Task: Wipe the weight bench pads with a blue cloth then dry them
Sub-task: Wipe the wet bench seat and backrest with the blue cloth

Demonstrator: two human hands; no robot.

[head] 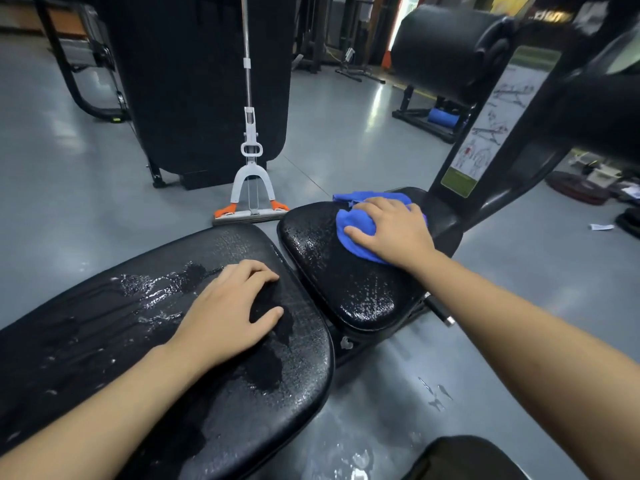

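The long black back pad (pixel 138 341) of the weight bench fills the lower left, streaked with water. My left hand (pixel 225 313) rests on it, holding a black cloth (pixel 270 317) pressed against the wet surface. Beyond a narrow gap lies the smaller black seat pad (pixel 332 271), beaded with droplets. My right hand (pixel 391 230) presses a bunched blue cloth (pixel 356 233) onto the far part of that seat pad.
A squeeze mop (pixel 251 188) stands on the grey floor just behind the pads. A black roller pad (pixel 446 50) and the bench's upright frame with an exercise label (pixel 485 133) rise at right. Water drops (pixel 433 393) lie on the floor. Other gym machines stand behind.
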